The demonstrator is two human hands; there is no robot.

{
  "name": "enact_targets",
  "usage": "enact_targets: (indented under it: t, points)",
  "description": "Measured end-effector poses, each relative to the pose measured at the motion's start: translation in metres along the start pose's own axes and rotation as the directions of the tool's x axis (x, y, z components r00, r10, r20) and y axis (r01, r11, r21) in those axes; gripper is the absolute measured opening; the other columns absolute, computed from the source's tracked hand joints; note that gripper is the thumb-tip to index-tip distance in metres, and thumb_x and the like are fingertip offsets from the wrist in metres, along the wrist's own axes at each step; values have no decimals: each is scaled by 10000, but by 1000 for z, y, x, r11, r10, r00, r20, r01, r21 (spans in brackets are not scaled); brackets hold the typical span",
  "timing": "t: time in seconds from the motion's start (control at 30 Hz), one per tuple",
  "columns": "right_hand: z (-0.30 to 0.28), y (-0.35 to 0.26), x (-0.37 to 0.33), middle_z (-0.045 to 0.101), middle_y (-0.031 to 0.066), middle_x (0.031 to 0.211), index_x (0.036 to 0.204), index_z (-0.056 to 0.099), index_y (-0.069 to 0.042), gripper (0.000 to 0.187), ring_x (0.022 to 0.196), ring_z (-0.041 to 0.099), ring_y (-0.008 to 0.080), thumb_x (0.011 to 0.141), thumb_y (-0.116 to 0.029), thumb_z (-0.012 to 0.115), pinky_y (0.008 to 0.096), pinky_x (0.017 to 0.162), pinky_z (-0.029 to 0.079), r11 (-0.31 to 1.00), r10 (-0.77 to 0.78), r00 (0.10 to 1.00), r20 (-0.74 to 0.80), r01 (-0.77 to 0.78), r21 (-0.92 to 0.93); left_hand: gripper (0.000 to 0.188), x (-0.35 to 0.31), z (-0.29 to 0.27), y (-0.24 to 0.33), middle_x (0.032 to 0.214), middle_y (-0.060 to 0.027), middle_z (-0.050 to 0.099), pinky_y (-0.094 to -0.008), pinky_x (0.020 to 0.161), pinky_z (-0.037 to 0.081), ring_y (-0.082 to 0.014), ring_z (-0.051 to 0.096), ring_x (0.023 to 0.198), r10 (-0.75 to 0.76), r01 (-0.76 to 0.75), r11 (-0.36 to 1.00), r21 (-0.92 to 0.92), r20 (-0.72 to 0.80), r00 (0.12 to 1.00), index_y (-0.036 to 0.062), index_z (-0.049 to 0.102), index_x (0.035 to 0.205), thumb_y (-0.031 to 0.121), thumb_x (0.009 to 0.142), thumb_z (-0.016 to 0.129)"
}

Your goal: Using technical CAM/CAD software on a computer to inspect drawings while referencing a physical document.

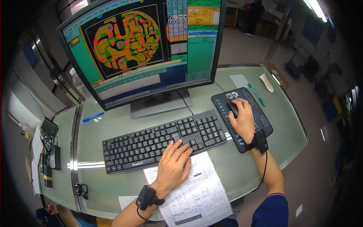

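Observation:
My left hand (173, 165) lies over the lower right part of a black keyboard (136, 145), its fingers stretched out and fingertips on or just above the keys. Under its palm are printed sheets of paper (204, 196). My right hand (242, 120) is curled over a black computer mouse (233, 109), which it partly hides. The mouse rests on a dark printed mouse pad (261, 117). Each wrist carries a black strapped device with a cable. Behind the keyboard, a large monitor (151, 81) displays a round circuit-like pattern in red, green and ochre beside tool panels.
A blue pen (93, 117) and a clear plastic bottle (80, 85) are left of the monitor. Right of the mouse pad lie a green pen (256, 95) and a white curved object (267, 82). Black adapters and cables (55, 157) sit at the far left. A person stands in the background.

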State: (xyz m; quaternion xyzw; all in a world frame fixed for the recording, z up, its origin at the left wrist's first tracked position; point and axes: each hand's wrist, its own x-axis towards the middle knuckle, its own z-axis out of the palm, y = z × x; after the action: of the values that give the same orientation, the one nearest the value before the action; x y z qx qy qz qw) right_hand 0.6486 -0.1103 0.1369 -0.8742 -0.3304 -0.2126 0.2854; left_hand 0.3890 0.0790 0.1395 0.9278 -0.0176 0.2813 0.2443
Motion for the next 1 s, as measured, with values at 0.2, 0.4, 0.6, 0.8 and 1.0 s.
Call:
enact_targets:
  t: [0.2, 0.4, 0.6, 0.8, 1.0]
  points:
    - [1, -1, 1, 575, 204, 1300, 1243, 634, -15, 392, 1182, 573, 419, 867, -106, 697, 486, 996, 512, 1000, 0, 1000, 4, 0, 16, 293, 0, 0, -1, 1225, -147, 714, -532, 1170, 410, -355, 595, 1312, -2, 2, 1000, 8, 1, 1000, 5, 734, 1127, 36, 835, 743]
    - [-2, -4, -1, 574, 201, 1306, 1243, 630, -13, 395, 1202, 567, 419, 865, -97, 708, 485, 1006, 507, 1000, 9, 1000, 4, -9, 14, 292, -1, -1, 0, 1233, -146, 711, -527, 1171, 410, -355, 592, 1315, 0, 0, 1000, 7, 0, 1000, 5, 734, 1132, 45, 843, 741]
    - [-1, -2, 0, 571, 208, 1317, 1251, 629, -8, 397, 1213, 564, 427, 873, -100, 708, 486, 1014, 503, 1000, 8, 1000, 2, -8, 20, 355, 3, -5, -3, 1270, -164, 688, -525, 1175, 402, -362, 578, 1328, -5, 6, 999, 46, -21, 1000, -2, 708, 1195, 63, 848, 743]
    - [2, 2, 1, 570, 221, 1317, 1271, 630, -2, 404, 1204, 568, 428, 893, -115, 716, 485, 1019, 499, 998, -32, 999, -6, 32, 60, 656, 5, -13, -14, 1509, -289, 490, -541, 1238, 274, -436, 417, 1458, -131, 108, 956, 273, 65, 989, -34, 530, 1453, 313, 924, 703]
    - [3, 5, 1, 572, 222, 1314, 1274, 631, 0, 395, 1207, 566, 431, 911, -131, 719, 483, 1021, 497, 998, -41, 999, -12, 41, 56, 696, 8, -13, -16, 1538, -295, 458, -529, 1247, 256, -430, 391, 1480, -130, 90, 949, 302, 115, 985, -29, 517, 1467, 387, 936, 689]
